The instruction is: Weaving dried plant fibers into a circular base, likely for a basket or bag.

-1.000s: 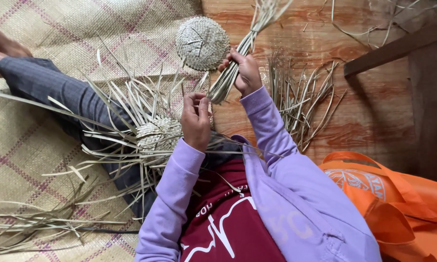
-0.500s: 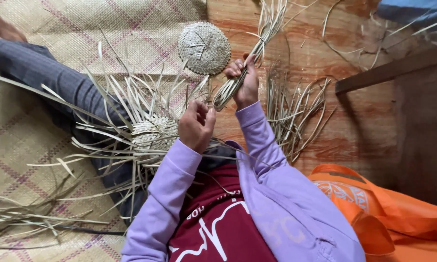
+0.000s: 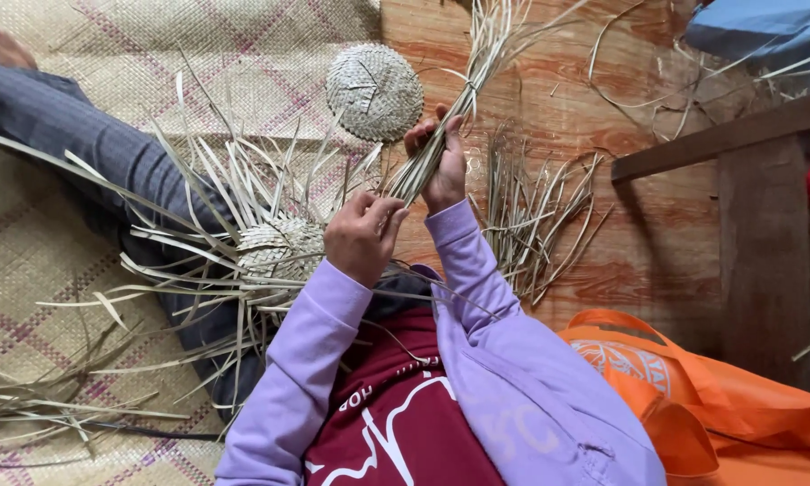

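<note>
My right hand [image 3: 441, 160] grips a bundle of dried straw strips [image 3: 477, 67] that fans out upward over the wooden floor. My left hand [image 3: 362, 234] is just below it, fingers curled at the bundle's lower end, pinching strips there. On my lap, over my grey trouser leg [image 3: 81, 135], rests a partly woven round piece [image 3: 279, 247] with many loose strips radiating from it. A finished round woven disc [image 3: 374, 92] lies on the mat just above my hands.
A woven mat [image 3: 54, 270] with pink lines covers the floor at left. Loose straw [image 3: 535, 211] lies on the wooden floor at right, more at lower left [image 3: 45, 409]. An orange bag [image 3: 720, 396] sits at bottom right, a wooden frame [image 3: 747, 207] at right.
The view has shifted slightly. My left hand moved up to the lower end of the bundle; my right hand keeps holding the bundle.
</note>
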